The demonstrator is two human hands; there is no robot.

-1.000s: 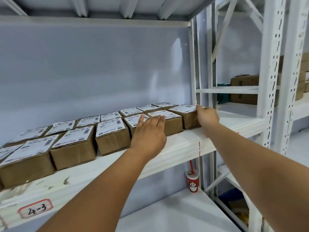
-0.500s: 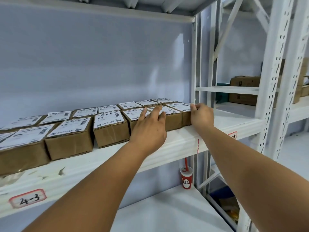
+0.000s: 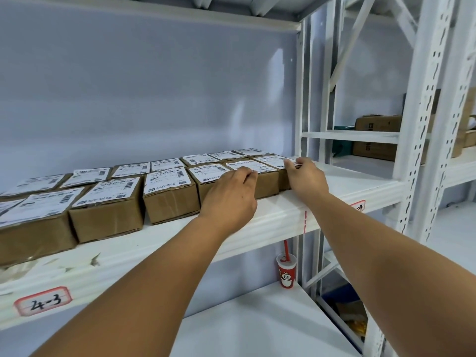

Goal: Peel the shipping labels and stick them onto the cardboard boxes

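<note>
The shipping label (image 3: 246, 166) lies on the second cardboard box (image 3: 268, 185) from the right, in the near row on the white shelf (image 3: 347, 177). The left hand (image 3: 231, 199) presses bent fingertips onto it. The right hand (image 3: 306, 176) curls over the end box (image 3: 284, 179); whether it pinches, I cannot tell. It is best to rub outward from the middle and firm the corners flat.

Stockroom, white metal racking (image 3: 422, 124), labelled boxes (image 3: 170, 199)
</note>
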